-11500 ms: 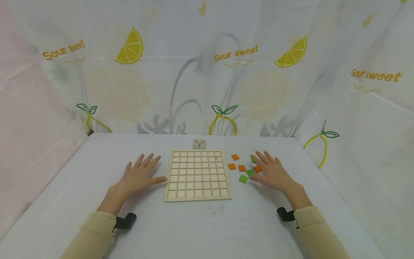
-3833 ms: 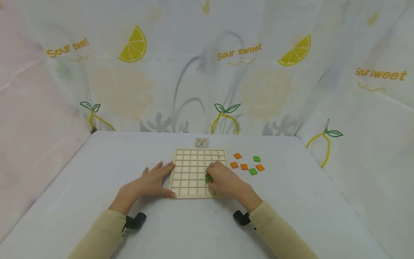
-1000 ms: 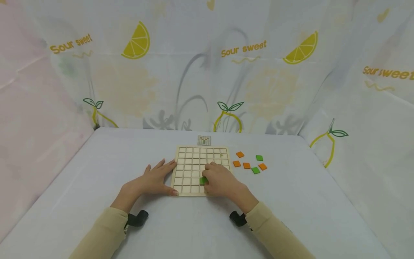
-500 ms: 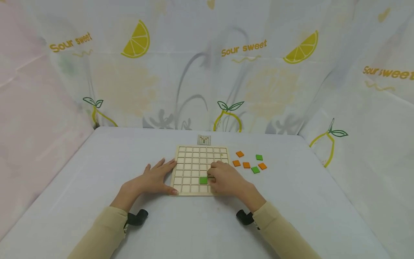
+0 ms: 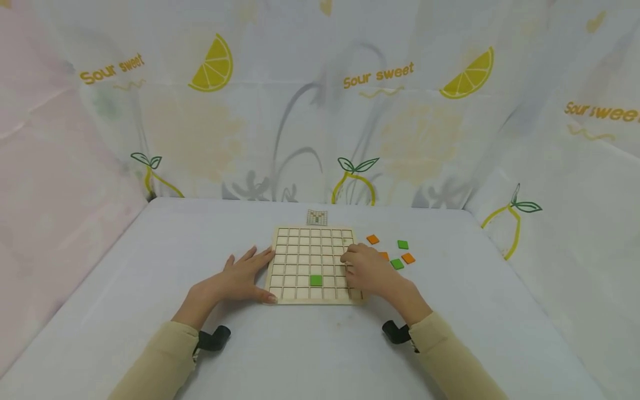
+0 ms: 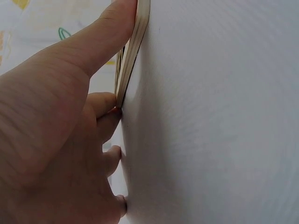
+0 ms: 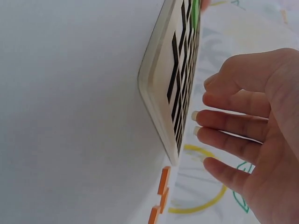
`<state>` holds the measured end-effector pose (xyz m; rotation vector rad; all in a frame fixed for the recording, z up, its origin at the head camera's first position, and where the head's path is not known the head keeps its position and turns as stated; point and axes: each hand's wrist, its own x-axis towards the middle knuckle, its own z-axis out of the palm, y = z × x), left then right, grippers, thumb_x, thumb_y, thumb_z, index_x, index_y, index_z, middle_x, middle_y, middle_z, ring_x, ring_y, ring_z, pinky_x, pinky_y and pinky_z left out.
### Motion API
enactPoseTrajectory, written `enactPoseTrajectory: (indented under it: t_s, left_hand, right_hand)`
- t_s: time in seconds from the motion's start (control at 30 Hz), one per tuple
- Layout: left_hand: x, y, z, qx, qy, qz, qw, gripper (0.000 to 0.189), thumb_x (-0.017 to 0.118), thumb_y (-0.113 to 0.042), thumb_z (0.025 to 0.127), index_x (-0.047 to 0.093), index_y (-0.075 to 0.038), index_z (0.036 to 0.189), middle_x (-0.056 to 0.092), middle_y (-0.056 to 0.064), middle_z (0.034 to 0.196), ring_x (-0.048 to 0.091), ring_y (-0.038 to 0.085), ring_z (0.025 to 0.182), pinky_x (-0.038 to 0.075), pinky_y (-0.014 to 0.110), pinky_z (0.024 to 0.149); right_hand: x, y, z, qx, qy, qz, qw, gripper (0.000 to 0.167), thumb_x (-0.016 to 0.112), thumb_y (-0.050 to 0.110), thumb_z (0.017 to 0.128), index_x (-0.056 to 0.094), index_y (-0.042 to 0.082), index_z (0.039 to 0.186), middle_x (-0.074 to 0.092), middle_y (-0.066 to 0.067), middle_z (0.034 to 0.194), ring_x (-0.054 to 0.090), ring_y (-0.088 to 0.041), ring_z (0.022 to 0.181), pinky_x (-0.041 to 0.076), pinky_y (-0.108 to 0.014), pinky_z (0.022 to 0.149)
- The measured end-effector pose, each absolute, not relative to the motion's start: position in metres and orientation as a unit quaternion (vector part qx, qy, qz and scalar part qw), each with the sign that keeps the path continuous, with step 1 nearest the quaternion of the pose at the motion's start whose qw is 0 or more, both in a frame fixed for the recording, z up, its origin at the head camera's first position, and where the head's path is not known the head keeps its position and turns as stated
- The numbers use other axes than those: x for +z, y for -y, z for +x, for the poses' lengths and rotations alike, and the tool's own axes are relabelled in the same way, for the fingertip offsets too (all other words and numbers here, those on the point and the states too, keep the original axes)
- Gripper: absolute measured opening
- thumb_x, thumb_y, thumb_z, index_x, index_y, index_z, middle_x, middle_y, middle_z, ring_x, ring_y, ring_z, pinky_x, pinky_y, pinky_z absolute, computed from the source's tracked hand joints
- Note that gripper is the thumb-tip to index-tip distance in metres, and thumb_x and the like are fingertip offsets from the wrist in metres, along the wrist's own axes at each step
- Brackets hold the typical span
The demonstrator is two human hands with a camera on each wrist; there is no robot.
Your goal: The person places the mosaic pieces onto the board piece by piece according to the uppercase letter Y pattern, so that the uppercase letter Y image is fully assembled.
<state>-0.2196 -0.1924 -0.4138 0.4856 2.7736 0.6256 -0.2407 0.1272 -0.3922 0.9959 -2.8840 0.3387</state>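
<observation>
A pale wooden grid board [image 5: 304,259] lies flat on the white table. One green square tile [image 5: 316,280] sits in a cell of its second row from the front, near the middle. My left hand [image 5: 235,280] is spread at the board's left side, thumb on the front left corner; in the left wrist view the thumb [image 6: 110,35] touches the board's edge [image 6: 135,46]. Over the board's right edge is my right hand [image 5: 372,269], loosely curled. The right wrist view shows nothing between its fingers [image 7: 231,122], which are apart from the board.
Right of the board lie loose tiles: a green tile [image 5: 403,244], a second green tile [image 5: 397,264], an orange tile [image 5: 373,239] and other orange ones, partly hidden by my right hand. A small card with a printed grid pattern [image 5: 317,218] lies behind the board.
The green tile was gripped by my right hand and now lies released in a board cell. That hand has moved right, toward the loose tiles. My left hand stays at the board's left edge.
</observation>
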Motion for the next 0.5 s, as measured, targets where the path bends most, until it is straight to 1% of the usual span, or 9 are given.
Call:
enactPoseTrajectory:
  t_s: [0.13,0.23,0.37,0.5]
  left_hand:
    - [-0.413,0.191,-0.219,0.21,-0.954,0.169,0.128,0.116,0.081,-0.06,0.07,0.025,-0.009,0.158,0.021,0.01,0.166,0.008,0.044,0.154,0.002,0.078,0.112]
    - [-0.412,0.191,-0.219,0.207,-0.955,0.168,0.126,0.116,0.081,-0.06,0.07,0.025,-0.009,0.158,0.022,0.011,0.166,0.009,0.045,0.153,0.002,0.079,0.112]
    - [-0.414,0.191,-0.219,0.207,-0.956,0.167,0.127,0.117,0.081,-0.061,0.07,0.025,-0.01,0.158,0.021,0.01,0.167,0.008,0.044,0.154,0.002,0.078,0.112]
    - [-0.415,0.191,-0.219,0.213,-0.954,0.167,0.127,0.117,0.081,-0.061,0.07,0.025,-0.01,0.158,0.021,0.01,0.167,0.007,0.044,0.154,0.001,0.078,0.113]
  right_hand:
    - [-0.395,-0.134,-0.243,0.11,0.946,0.304,0.035,0.025,0.066,0.01,0.088,0.073,0.005,0.111,0.069,-0.007,0.112,0.064,-0.026,0.103,0.055,-0.039,0.087]
    - [-0.396,-0.138,-0.245,0.107,0.95,0.292,0.039,0.029,0.067,0.011,0.086,0.072,0.005,0.114,0.069,-0.007,0.115,0.065,-0.026,0.105,0.056,-0.04,0.087]
    - [-0.394,-0.144,-0.246,0.113,0.952,0.283,0.041,0.028,0.068,0.011,0.086,0.072,0.005,0.114,0.068,-0.007,0.112,0.066,-0.024,0.099,0.056,-0.039,0.086]
    - [-0.393,-0.15,-0.246,0.117,0.952,0.279,0.049,0.025,0.069,0.01,0.087,0.072,0.004,0.111,0.068,-0.007,0.109,0.066,-0.023,0.098,0.055,-0.04,0.086]
